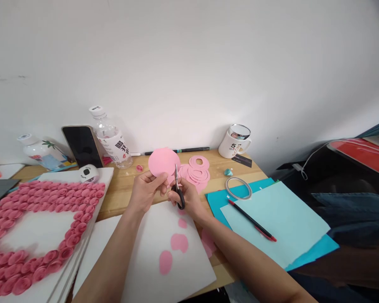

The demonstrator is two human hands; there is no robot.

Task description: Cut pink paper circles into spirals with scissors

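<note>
Between the thumb and fingers of my left hand [148, 189] is a pink paper circle [162, 161], held up above the table. My right hand [188, 198] grips a pair of scissors [177, 189] with black handles, blades pointing up at the circle's right edge. Whether the blades are cutting into the paper I cannot tell. Behind my right hand lies a pile of pink paper rings [198, 170]. Small pink paper pieces [179, 243] rest on a white board [145, 261] below my hands.
Rolled pink paper flowers [72, 240] frame a white panel at left. Behind stand a phone [82, 145], a plastic bottle [113, 143] and a mug [233, 143] by the wall. At right, a pen [252, 220] lies on pale blue paper [278, 219], near a silver ring [239, 188].
</note>
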